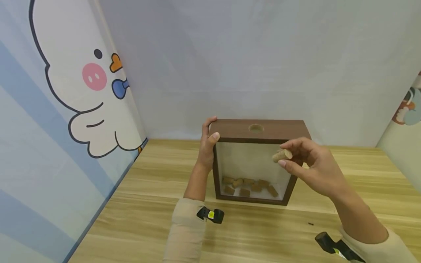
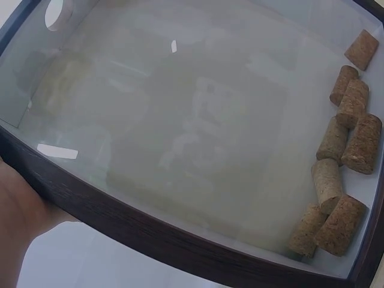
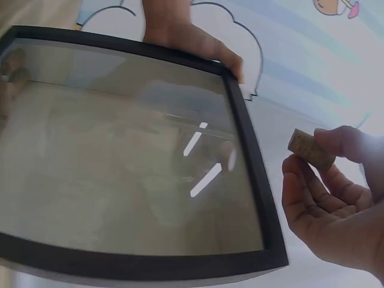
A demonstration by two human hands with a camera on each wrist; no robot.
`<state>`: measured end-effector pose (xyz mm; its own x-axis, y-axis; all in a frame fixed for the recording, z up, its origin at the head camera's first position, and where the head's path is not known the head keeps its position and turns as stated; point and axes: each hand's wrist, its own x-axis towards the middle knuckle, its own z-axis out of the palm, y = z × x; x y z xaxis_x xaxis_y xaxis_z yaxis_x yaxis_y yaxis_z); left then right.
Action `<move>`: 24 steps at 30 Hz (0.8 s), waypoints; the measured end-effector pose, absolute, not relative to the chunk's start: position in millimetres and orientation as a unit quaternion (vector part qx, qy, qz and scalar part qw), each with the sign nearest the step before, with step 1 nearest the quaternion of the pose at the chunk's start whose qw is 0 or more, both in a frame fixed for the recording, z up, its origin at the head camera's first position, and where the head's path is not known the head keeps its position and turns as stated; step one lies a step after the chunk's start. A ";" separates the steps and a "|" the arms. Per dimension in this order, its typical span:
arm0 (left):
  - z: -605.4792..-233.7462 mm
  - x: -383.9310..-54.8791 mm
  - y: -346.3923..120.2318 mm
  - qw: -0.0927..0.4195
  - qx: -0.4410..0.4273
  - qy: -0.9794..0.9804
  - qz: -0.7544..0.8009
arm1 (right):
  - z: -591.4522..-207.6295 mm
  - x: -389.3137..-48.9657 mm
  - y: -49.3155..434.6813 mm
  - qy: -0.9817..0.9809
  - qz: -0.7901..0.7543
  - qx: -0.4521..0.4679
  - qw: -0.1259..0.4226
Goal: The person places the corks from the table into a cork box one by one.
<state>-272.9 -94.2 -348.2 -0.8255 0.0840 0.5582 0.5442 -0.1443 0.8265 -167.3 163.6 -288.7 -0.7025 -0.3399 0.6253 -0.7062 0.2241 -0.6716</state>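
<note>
In the head view, a cork [image 1: 282,156] is pinched between the thumb and fingertips of the right hand [image 1: 320,170], before the upper right part of a brown box [image 1: 283,128]. It could be dropped onto the table [image 1: 131,204] if that light pinch were slackened. The box's upper left corner is gripped by the left hand [image 1: 208,146]; were this hold loosened, the box could be shifted by a knock. A round hole [image 1: 256,128] is cut in its top, and eight loose corks [image 1: 245,192] are seen inside through the clear front [image 1: 250,160].

In the left wrist view, the left hand is partly hidden by the dark frame [image 2: 120,223], so its finger curl cannot be told there. Eight corks are counted here too, strewn along the floor, several touching.

In the right wrist view, the held cork is shown apart from the box. It could be twisted askew if unevenly pressed by thumb and fingers; the box's contents cannot be clearly made out here
</note>
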 end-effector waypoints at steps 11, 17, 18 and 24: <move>-349.5 -274.9 -96.2 0.163 -0.248 -0.632 -0.716 | -255.4 -209.2 145.8 -0.785 0.514 0.285 0.193; -350.8 -274.9 -94.7 0.156 -0.250 -0.618 -0.729 | -249.3 -232.6 139.7 -0.822 0.488 0.259 0.135; -351.3 -274.7 -94.2 0.152 -0.251 -0.613 -0.734 | -248.9 -234.9 139.1 -0.828 0.484 0.255 0.124; -350.6 -275.4 -92.0 0.150 -0.259 -0.605 -0.738 | -242.2 -240.4 135.1 -0.853 0.470 0.214 0.077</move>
